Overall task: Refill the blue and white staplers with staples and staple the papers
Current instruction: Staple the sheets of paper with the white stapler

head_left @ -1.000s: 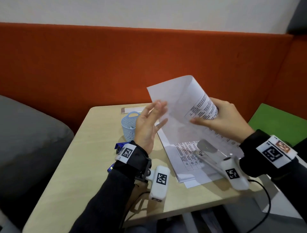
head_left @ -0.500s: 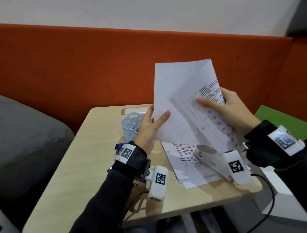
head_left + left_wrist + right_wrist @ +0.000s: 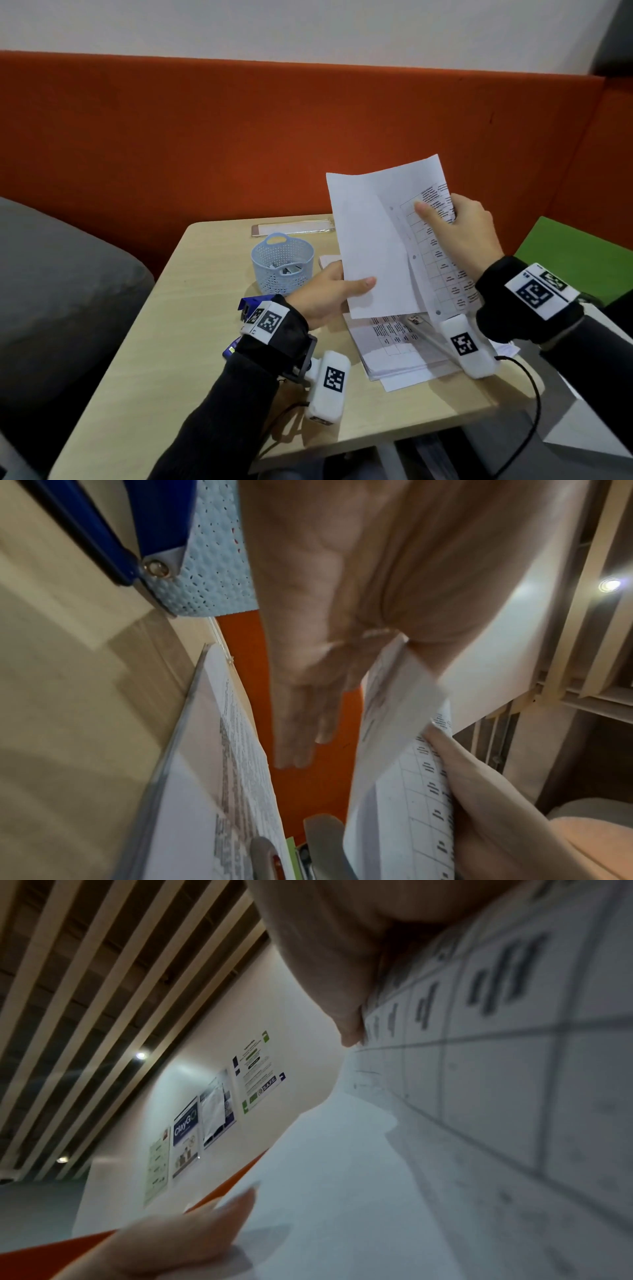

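I hold a few printed papers (image 3: 373,246) upright above the table's right side. My left hand (image 3: 352,287) pinches their lower left edge, thumb in front. Their right edge is gripped by my right hand (image 3: 448,222), thumb across the printed table. The left wrist view shows these papers (image 3: 394,696) between my thumb and fingers. In the right wrist view the sheet (image 3: 479,1096) fills the frame. A grey-white stapler (image 3: 416,322) lies open on the paper stack (image 3: 394,349) below, partly hidden. The blue stapler (image 3: 251,303) lies by my left wrist.
A light blue basket (image 3: 282,263) holding small metal items stands mid-table, behind my left hand. A flat pale card or phone (image 3: 291,228) lies at the table's far edge. An orange seat back runs behind the table (image 3: 191,342). A grey cushion is at the left.
The papers have come down and to the right. My left hand went from flat against the sheet to pinching its lower left edge. My right hand stayed on the right edge.
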